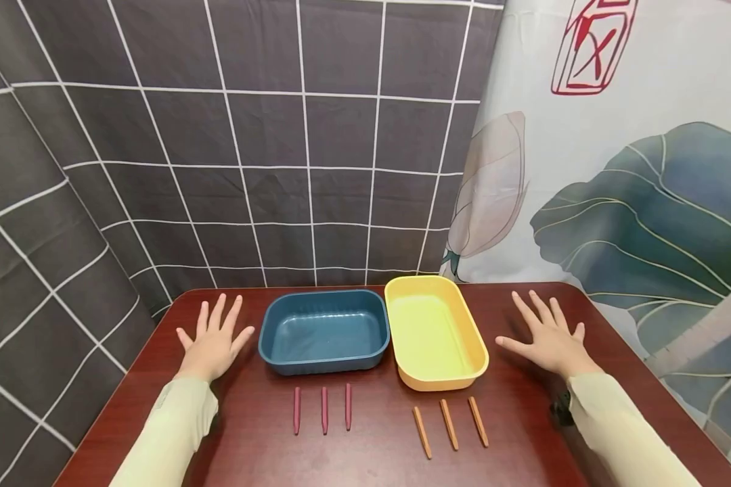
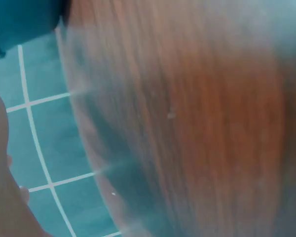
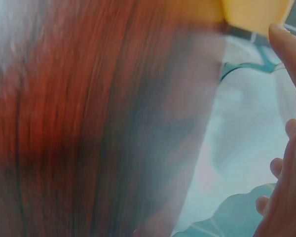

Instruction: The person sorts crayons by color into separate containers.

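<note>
Head: left hand near blue tray

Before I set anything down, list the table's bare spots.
Bare table lies between the left sleeve and the red sticks, between those and the orange sticks, and from there to the right sleeve. Crowded: the blue tray and yellow tray stand close together.
</note>
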The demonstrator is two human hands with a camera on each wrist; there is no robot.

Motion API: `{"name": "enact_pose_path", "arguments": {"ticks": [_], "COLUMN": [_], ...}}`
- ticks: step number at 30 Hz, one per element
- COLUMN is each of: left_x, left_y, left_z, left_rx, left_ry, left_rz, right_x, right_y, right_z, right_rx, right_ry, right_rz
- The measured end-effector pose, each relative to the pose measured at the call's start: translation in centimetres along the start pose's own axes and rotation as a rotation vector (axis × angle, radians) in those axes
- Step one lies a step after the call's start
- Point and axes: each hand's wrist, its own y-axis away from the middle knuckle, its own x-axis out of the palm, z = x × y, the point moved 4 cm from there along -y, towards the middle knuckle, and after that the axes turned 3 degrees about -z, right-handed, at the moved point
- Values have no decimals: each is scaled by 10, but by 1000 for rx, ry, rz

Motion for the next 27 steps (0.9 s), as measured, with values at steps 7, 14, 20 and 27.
{"name": "enact_pose_path", "arguments": {"ticks": [7,14,20,27], "left_x": [-9,-8,-2,10], "left_y": [15,30,41,46], "left_z": [-18,-35,-49,-57], "left_rx": [83,161,181,176], "left_ry": [-21,-1,3,30], "left_rz": [-88,-150,-134,-98], "right_x": [-5,-5,-2,12], "right_y": [20,42,59,73], "right_z": [16,39,57,78], "right_rx": [-45,-62,-68,6], "right_ry": [-38,-119,-196,-312], "right_rz": [-73,-101,-57,19]}}
